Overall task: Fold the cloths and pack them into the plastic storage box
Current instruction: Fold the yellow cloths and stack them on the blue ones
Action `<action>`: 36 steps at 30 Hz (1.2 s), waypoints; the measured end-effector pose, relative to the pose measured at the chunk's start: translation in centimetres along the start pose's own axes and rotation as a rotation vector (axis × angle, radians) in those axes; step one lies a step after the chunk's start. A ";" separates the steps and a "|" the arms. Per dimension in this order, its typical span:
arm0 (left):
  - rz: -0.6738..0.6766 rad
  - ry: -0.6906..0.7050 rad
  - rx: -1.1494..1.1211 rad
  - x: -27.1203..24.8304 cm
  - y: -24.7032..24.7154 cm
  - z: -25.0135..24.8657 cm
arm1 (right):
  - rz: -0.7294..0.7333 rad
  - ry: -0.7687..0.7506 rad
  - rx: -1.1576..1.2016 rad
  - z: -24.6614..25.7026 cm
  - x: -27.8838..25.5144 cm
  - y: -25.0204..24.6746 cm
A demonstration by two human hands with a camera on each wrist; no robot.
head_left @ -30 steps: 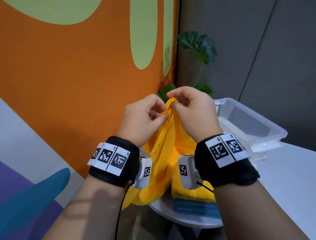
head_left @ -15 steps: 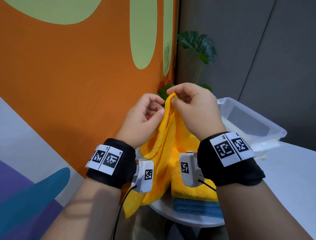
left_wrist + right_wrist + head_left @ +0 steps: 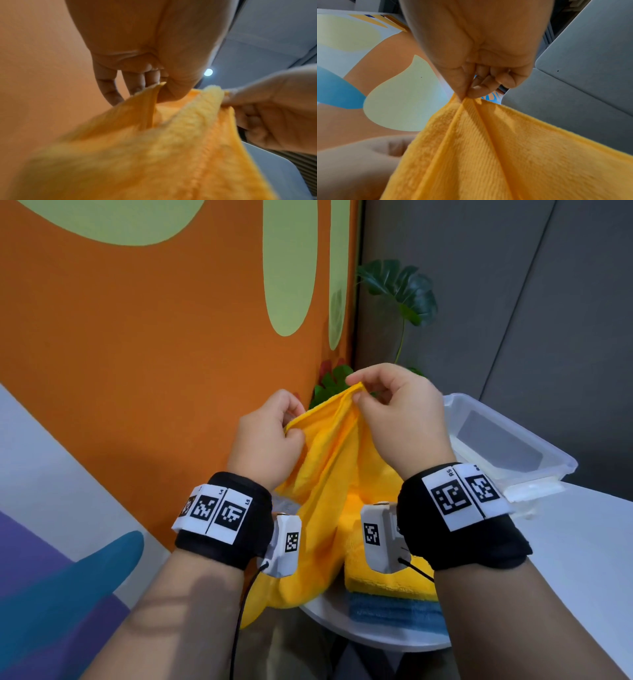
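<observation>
A yellow cloth [image 3: 329, 481] hangs in the air between both hands, over the table's left edge. My left hand [image 3: 291, 428] pinches its top edge on the left; the left wrist view shows thumb and fingers [image 3: 159, 88] closed on that edge of the cloth [image 3: 154, 155]. My right hand [image 3: 358, 392] pinches the higher corner, thumb against forefinger [image 3: 464, 98] on the cloth [image 3: 488, 155]. The clear plastic storage box [image 3: 534, 453] stands open on the table to the right, behind my right wrist. A folded yellow cloth [image 3: 387, 583] lies on a blue cloth [image 3: 394, 609] under my wrists.
The white table [image 3: 589, 559] has a rounded near-left edge. An orange wall with green shapes [image 3: 171, 354] stands close on the left. A leafy plant [image 3: 400, 292] stands in the corner behind the hands, against a grey wall.
The hands have drawn apart along the cloth's top edge: the left hand slid left and down, the right stayed high. The cloth is opening out between them.
</observation>
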State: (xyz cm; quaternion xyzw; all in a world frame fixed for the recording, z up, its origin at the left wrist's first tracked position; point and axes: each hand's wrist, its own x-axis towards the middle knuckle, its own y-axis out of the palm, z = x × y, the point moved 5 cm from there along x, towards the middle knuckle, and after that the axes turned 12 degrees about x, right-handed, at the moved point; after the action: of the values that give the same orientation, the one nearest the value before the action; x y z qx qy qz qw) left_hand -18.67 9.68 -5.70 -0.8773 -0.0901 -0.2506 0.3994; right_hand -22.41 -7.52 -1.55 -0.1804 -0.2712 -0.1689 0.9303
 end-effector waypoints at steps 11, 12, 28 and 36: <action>0.089 -0.214 -0.325 0.8 -1.9 2.4 | -0.180 0.103 -0.165 -1.8 0.5 -2.7; 0.087 -0.223 -0.331 0.8 -2.0 2.4 | -0.175 0.105 -0.164 -1.8 0.5 -2.6; 0.137 0.137 -0.121 0.0 -2.3 -3.0 | 0.062 0.072 0.103 -0.7 0.1 0.7; 0.047 0.148 -0.007 -0.2 -2.7 -3.5 | 0.113 0.009 0.059 -0.6 -0.2 1.5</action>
State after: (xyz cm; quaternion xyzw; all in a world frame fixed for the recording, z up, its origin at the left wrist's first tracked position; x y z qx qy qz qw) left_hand -21.07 8.82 -2.06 -0.8596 -0.0389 -0.3056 0.4076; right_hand -21.63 -6.43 -2.52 -0.1670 -0.2612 -0.1087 0.9445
